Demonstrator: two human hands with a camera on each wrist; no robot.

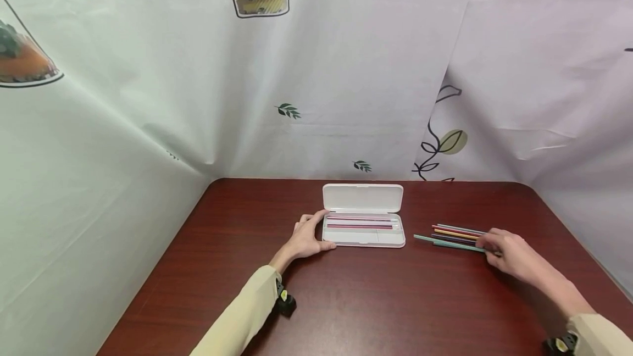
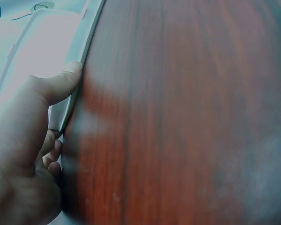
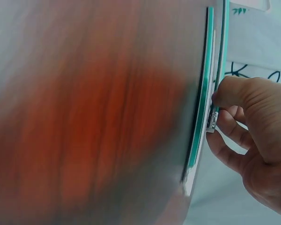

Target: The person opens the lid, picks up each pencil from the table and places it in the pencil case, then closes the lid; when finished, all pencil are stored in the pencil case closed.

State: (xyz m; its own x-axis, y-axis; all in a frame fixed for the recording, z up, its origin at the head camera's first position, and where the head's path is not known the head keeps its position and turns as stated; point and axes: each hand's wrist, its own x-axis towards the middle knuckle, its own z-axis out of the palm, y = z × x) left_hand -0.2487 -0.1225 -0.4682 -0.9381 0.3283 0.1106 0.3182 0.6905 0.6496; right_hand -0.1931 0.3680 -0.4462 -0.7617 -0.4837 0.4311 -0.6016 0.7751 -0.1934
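A white pencil case (image 1: 348, 238) lies on the table with its lid (image 1: 362, 198) raised; several pinkish pencils (image 1: 358, 226) lie in its rear compartment. My left hand (image 1: 305, 237) grips the case's left end, thumb along the front edge and a finger at the back corner. In the left wrist view the thumb (image 2: 61, 86) presses the rim. To the right of the case, my right hand (image 1: 516, 257) pinches a light green pencil (image 1: 425, 238) near its right end. Several more pencils (image 1: 455, 232) lie close together beside it. In the right wrist view another green pencil (image 3: 203, 93) lies alongside the fingers.
The dark red wooden table (image 1: 366, 301) ends at a pale hanging cloth (image 1: 336, 70) printed with plants, behind and at both sides. A black wrist device (image 1: 285, 302) sits on the left sleeve, another device (image 1: 562, 343) on the right.
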